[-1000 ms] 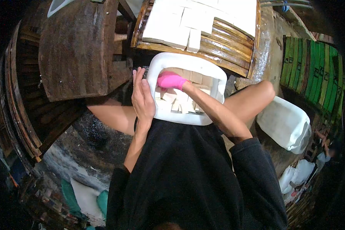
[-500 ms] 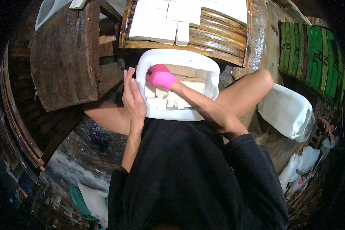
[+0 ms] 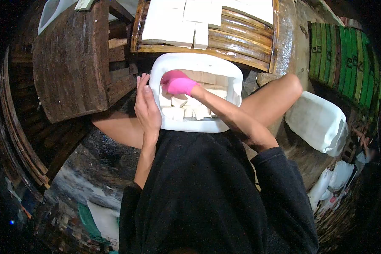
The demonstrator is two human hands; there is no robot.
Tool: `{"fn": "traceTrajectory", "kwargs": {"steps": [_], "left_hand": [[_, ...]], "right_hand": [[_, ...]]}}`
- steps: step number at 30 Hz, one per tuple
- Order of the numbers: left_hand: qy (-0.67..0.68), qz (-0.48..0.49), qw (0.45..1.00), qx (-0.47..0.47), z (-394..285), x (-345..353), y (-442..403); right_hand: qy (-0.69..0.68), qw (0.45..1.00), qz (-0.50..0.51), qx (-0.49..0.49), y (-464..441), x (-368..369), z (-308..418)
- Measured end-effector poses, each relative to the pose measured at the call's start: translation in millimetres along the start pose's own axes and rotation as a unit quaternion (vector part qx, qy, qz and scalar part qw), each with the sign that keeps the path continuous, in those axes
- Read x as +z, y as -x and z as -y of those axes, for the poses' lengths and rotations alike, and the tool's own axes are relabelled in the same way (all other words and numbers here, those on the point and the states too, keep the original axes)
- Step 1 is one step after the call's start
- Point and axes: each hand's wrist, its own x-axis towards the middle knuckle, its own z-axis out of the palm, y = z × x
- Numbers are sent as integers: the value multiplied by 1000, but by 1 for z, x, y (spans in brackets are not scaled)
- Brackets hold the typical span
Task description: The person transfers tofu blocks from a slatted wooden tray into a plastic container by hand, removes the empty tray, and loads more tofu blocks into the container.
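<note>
A white plastic tub [image 3: 194, 125] with a cut-open top stands between my legs, holding several pale blocks [image 3: 179, 100] that look like tofu. Against its left outer wall rests my left hand [image 3: 148, 106], open, its fingers stretched out along the side. My right hand [image 3: 178, 82], in a pink glove, reaches inside the tub near the far left corner. Its fingers are shaded and partly out of sight, so I cannot see whether they hold a block.
Beyond the tub, a slatted wooden tray [image 3: 241, 40] carries larger white slabs [image 3: 169, 23]. A dark wooden stand [image 3: 70, 63] is at left. On the right are green slatted crates [image 3: 343, 63] and a white plastic jug [image 3: 315, 122] lying on the floor.
My gloved right hand has shifted slightly right inside the tub and turned a little. My left hand keeps its place on the tub's side.
</note>
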Motion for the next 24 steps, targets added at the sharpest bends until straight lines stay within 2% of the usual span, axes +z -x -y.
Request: {"fn": "traceTrajectory", "kwargs": {"steps": [1,5,8,15,18,21,24], "left_hand": [[2,0,1000,-3,1,0,0],[8,-4,1000,-7,4,2,0],[13,-13,1000,1,3,0,0],[20,-13,1000,7,2,0,0],[22,-14,1000,7,4,0,0],[24,-12,1000,12,3,0,0],[20,-13,1000,19,6,0,0]], "right_hand": [[17,999,-2,-32,-1,1,2],[-158,982,-8,100,28,-21,14],[83,989,67,100,49,-29,-1],[185,977,-27,-98,60,2,5],[178,981,50,-59,62,-14,16],[91,986,135,25,54,-14,14],[75,969,228,59,41,-6,2]]}}
